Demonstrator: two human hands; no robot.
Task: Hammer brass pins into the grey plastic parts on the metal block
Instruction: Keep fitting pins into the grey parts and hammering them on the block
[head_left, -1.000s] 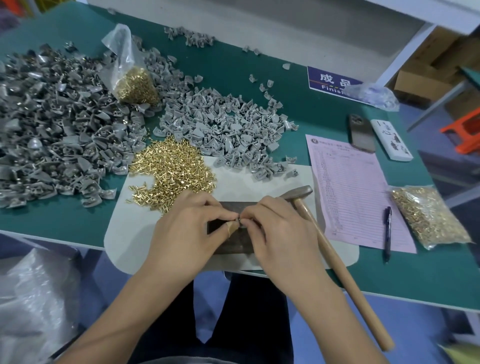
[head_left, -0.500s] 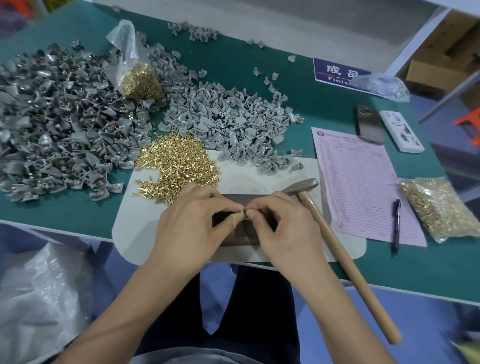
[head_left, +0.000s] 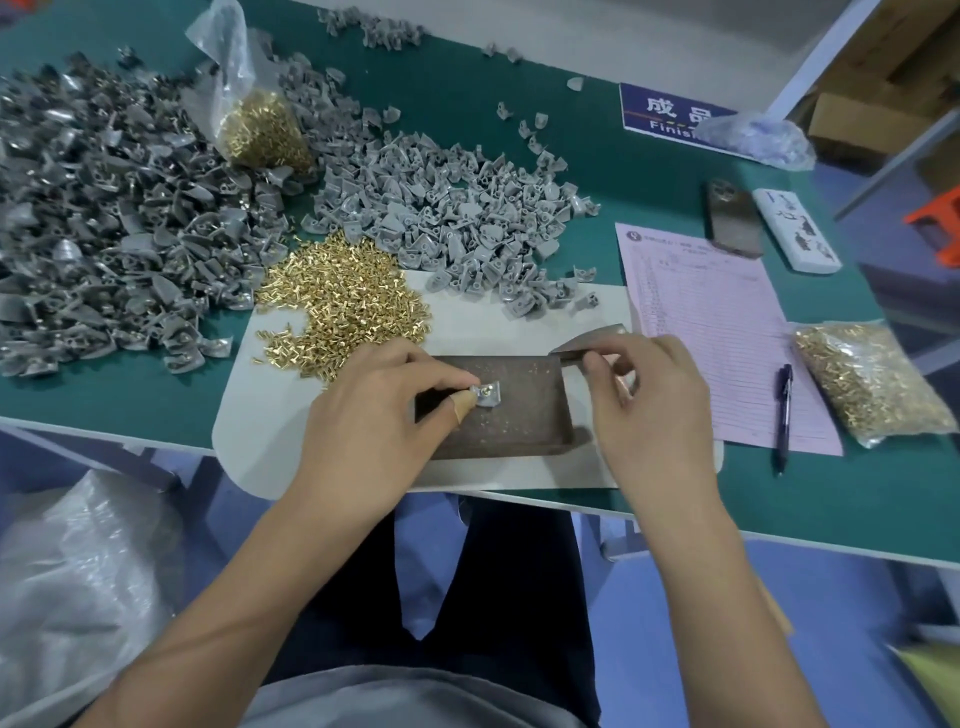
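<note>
1. The left hand (head_left: 374, 415) pinches a small grey plastic part (head_left: 487, 395) between thumb and fingertips and holds it flat on the metal block (head_left: 514, 410), near the block's left-middle. A brass pin (head_left: 487, 388) sits in the part, its head showing on top.

2. The right hand (head_left: 649, 410) is curled round the hammer (head_left: 592, 343) close to its head, which lies just off the block's far right corner. The handle is hidden under the hand and wrist, so how firm this grip is cannot be told.

3. The step in hand looks like getting ready to strike. To do it well, I would shift the right hand down the handle before lifting, since a grip so near the head gives little swing.

4. Keep the part seated flat on the block and the pin upright; a tilted pin will likely bend or skate off.

5. The left fingertips are touching the part right beside the pin. Draw them back to its edge, and start with a light tap.

6. Loose pins (head_left: 348, 306) lie heaped on the table just beyond the block, and grey parts (head_left: 441, 208) are piled behind them, both within easy reach for the next piece.
</note>
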